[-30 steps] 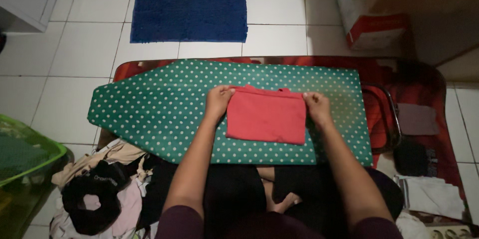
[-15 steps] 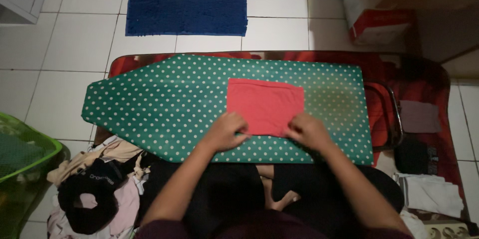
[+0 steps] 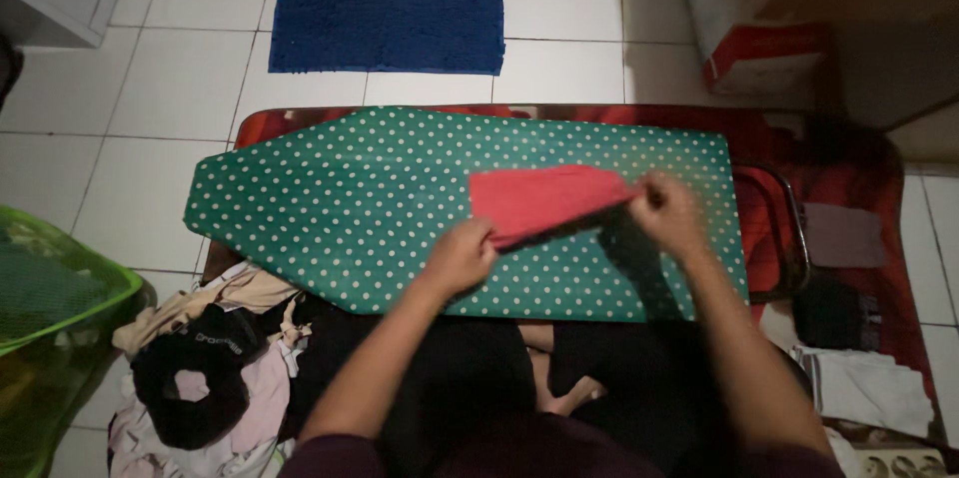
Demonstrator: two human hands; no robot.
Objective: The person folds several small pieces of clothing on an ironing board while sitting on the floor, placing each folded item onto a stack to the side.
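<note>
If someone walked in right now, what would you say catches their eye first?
Probably the folded red cloth lifted off the green polka-dot ironing board, with the left hand and right hand each keeping a grip on an end. Beyond the board, a blue mat lies on the white tiled floor.

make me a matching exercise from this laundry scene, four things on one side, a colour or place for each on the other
Things:
1. folded cloth
2. ironing board
3. mat
4. basket

Descriptions:
A. blue, on the tiled floor beyond the board
B. lime green, at the left edge
C. red, gripped by the left hand and right hand
D. green with white dots

Pairs: 1-C, 2-D, 3-A, 4-B
</note>
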